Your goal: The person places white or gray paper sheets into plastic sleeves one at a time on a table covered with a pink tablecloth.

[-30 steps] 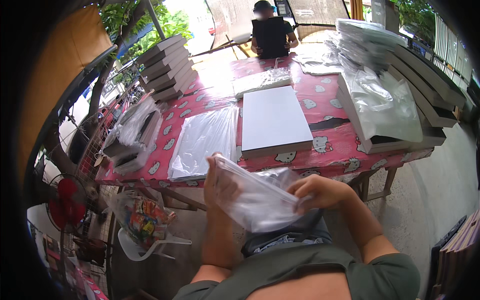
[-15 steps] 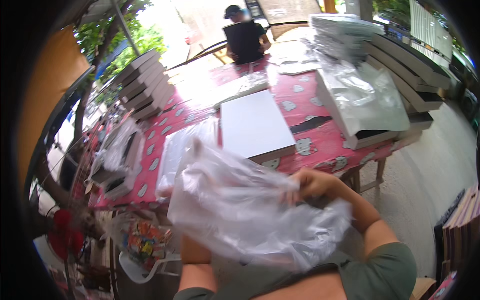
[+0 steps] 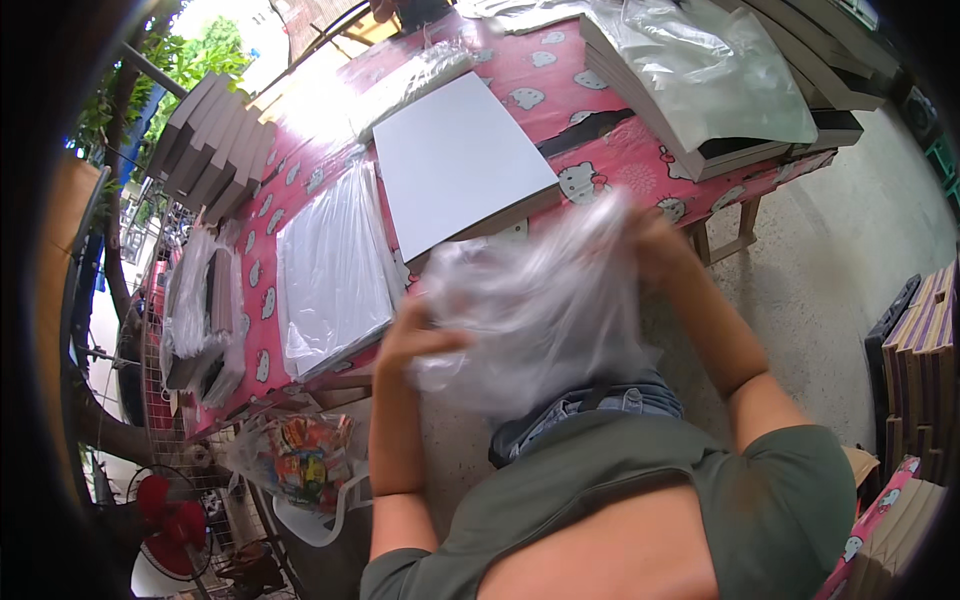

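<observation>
A clear plastic bag [image 3: 545, 315], crumpled and blurred by motion, hangs between my hands in front of the table's near edge. My right hand [image 3: 655, 245] is closed on its upper right part, fingers smeared. At the bag's left side, my left hand [image 3: 412, 340] has plastic between thumb and fingers; the fingertips are partly blurred. Just beyond the bag lies a white rectangular board or stack of sheets [image 3: 465, 160] with brownish sides. Left of it, close to my left hand, is a flat white stack wrapped in clear plastic [image 3: 335, 270].
The pink patterned table [image 3: 525, 95] carries stacked grey-sided slabs [image 3: 210, 145] far left and a plastic-covered stack [image 3: 700, 80] at right. Below its left edge are a bag of colourful packets [image 3: 305, 460] on a white chair and a red fan [image 3: 172, 525]. Cardboard pieces [image 3: 920, 370] stand at right.
My view has tilted downward, leaving the other person mostly out of frame. My hands have spread apart with the bag between them, and my left hand has come out from behind it.
</observation>
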A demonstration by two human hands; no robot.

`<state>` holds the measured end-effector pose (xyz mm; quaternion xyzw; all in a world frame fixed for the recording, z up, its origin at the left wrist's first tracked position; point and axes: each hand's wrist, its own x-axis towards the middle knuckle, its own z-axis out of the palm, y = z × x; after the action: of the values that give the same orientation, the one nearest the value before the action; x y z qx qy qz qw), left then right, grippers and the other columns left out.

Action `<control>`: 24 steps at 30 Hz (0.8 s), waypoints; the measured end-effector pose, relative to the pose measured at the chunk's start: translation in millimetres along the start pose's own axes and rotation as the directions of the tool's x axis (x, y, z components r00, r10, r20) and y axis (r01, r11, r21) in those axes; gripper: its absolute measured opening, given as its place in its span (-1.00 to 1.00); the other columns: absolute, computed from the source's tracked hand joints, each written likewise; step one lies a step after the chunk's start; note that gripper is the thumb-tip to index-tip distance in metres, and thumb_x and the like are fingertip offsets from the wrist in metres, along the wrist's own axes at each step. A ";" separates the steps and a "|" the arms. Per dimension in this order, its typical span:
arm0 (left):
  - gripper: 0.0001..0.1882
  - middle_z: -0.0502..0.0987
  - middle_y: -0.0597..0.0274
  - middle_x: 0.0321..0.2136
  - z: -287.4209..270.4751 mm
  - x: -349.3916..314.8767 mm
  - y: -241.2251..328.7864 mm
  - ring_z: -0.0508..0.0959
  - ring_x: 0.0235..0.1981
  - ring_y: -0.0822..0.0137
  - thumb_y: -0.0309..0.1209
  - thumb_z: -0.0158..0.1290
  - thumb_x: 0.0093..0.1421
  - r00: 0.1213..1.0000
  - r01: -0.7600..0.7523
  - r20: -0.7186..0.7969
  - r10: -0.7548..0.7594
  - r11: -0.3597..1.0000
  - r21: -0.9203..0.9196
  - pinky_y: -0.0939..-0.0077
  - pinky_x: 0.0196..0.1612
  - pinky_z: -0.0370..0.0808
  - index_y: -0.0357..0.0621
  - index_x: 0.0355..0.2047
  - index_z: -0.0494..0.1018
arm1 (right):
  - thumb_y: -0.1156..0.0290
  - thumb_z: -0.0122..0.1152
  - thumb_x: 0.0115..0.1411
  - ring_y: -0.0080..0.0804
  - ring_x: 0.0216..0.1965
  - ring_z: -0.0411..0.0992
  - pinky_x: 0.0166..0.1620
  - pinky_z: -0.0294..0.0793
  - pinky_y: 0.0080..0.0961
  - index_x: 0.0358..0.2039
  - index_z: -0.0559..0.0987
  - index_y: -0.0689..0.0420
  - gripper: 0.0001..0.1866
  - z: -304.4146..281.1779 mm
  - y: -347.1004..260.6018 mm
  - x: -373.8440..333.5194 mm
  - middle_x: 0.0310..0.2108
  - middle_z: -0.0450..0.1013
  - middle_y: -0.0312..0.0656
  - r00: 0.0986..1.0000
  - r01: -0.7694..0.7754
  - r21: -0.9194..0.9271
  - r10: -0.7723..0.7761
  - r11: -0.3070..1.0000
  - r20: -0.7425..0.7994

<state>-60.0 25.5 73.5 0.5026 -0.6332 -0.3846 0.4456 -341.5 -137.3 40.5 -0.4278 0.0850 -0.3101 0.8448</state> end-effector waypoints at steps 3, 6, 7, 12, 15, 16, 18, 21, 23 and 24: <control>-0.68 0.45 0.29 -0.37 -9.8 -7.4 -41.1 0.42 -0.40 0.48 -0.29 0.06 0.05 0.958 0.275 0.074 -0.278 0.805 -0.526 0.58 -0.36 0.36 -0.29 -0.26 0.42 | 0.41 0.08 0.04 -0.48 -0.40 0.38 -0.29 0.39 -0.50 -0.26 0.46 0.28 -0.73 -35.5 -2.7 6.3 -0.36 0.44 -0.18 0.993 -0.070 -0.259 0.043 0.963 -0.111; -0.51 0.38 0.05 -0.08 -17.0 0.6 -49.3 0.42 -0.15 0.13 -0.09 -0.17 0.20 0.880 -0.125 -0.231 -0.415 0.267 -0.955 0.10 -0.10 0.38 -0.33 -0.10 0.29 | 0.41 0.21 -0.02 -0.47 -0.41 0.38 -0.34 0.41 -0.51 -0.26 0.46 0.18 -0.72 -34.7 20.5 25.8 -0.35 0.42 -0.22 0.991 -0.116 -0.631 0.136 0.767 -0.018; -0.57 0.40 0.03 -0.12 -21.7 6.9 -52.4 0.43 -0.16 0.14 -0.18 -0.16 0.21 0.873 -0.218 -0.285 -0.396 0.206 -0.954 0.16 -0.14 0.41 -0.33 -0.12 0.30 | 0.39 0.25 -0.06 -0.47 -0.37 0.40 -0.32 0.41 -0.50 -0.26 0.46 0.17 -0.68 -34.0 17.3 37.8 -0.32 0.43 -0.22 0.994 -0.067 -0.731 0.105 0.679 0.007; -0.79 0.51 0.11 -0.29 -28.3 68.5 -81.9 0.49 -0.59 0.33 -0.58 -0.14 0.06 0.599 0.047 -0.800 -0.019 0.999 0.011 0.57 -0.59 0.41 -0.30 -0.32 0.46 | 0.48 0.16 -0.11 -0.30 -0.43 0.45 -0.33 0.42 -0.35 -0.42 0.51 0.27 -0.80 -55.0 0.0 128.7 -0.51 0.45 -0.07 0.871 -0.290 -0.801 -0.202 0.523 -0.448; -0.80 0.50 -0.12 -0.56 -26.6 71.8 -93.9 0.52 -0.58 0.15 -0.49 -0.07 0.07 0.539 0.504 -0.819 0.198 0.703 0.502 0.31 -0.48 0.40 -0.30 -0.32 0.47 | 0.47 0.07 -0.12 -0.08 -0.47 0.44 -0.34 0.42 -0.26 -0.54 0.49 0.32 -0.84 -37.0 36.7 134.1 -0.60 0.42 0.08 0.800 -0.334 -0.930 -0.476 0.153 -0.365; -0.79 0.49 -0.16 -0.55 -19.7 67.4 -91.4 0.52 -0.56 0.10 -0.48 -0.06 0.07 0.535 0.506 -0.823 0.188 0.709 0.491 0.30 -0.47 0.40 -0.31 -0.31 0.47 | 0.46 0.06 -0.12 -0.01 -0.48 0.43 -0.34 0.41 -0.24 -0.58 0.48 0.33 -0.83 -29.8 45.2 125.4 -0.61 0.41 0.12 0.758 -0.307 -0.951 -0.598 0.027 -0.261; -0.77 0.49 -0.17 -0.51 3.3 42.8 -73.7 0.53 -0.52 0.10 -0.48 -0.03 0.06 0.554 0.514 -0.828 0.089 0.746 0.423 0.35 -0.45 0.40 -0.34 -0.28 0.45 | 0.39 0.05 -0.15 0.12 -0.45 0.39 -0.37 0.38 -0.21 -0.61 0.47 0.34 -0.78 -24.5 52.7 89.8 -0.53 0.40 0.19 0.784 -0.217 -0.963 -0.559 0.161 -0.271; -0.76 0.54 -0.02 -0.41 36.5 -13.0 -64.6 0.53 -0.48 0.29 -0.60 -0.03 0.03 0.496 0.262 -0.863 -0.097 0.964 0.042 0.52 -0.46 0.43 -0.41 -0.26 0.44 | 0.43 0.11 -0.14 -0.34 -0.47 0.47 -0.40 0.39 -0.45 -0.40 0.54 0.35 -0.72 -6.0 33.7 6.3 -0.53 0.48 0.03 0.877 -0.148 -0.813 -0.305 0.563 -0.371; -0.78 0.53 0.07 -0.39 39.8 -22.3 -72.6 0.51 -0.46 0.37 -0.67 -0.05 0.01 0.403 0.104 -0.899 -0.175 0.984 -0.145 0.58 -0.46 0.44 -0.41 -0.29 0.45 | 0.52 0.19 -0.06 -0.52 -0.43 0.44 -0.39 0.40 -0.60 -0.29 0.52 0.34 -0.73 -15.5 44.6 -6.7 -0.44 0.50 -0.11 0.881 -0.227 -0.392 0.017 0.892 -0.472; -0.79 0.52 0.12 -0.39 41.9 -26.6 -76.6 0.50 -0.45 0.41 -0.70 -0.06 0.00 0.360 0.016 -0.906 -0.222 0.973 -0.232 0.61 -0.45 0.44 -0.40 -0.31 0.45 | 0.54 0.20 -0.04 -0.53 -0.42 0.44 -0.37 0.41 -0.61 -0.27 0.50 0.33 -0.72 -23.9 45.7 -6.3 -0.43 0.49 -0.15 0.889 -0.213 -0.309 0.053 0.927 -0.455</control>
<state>-74.7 37.9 -15.7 0.6327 -0.1971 -0.1236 0.7386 -335.6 -129.4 -10.5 -0.4833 0.3563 -0.3185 0.7335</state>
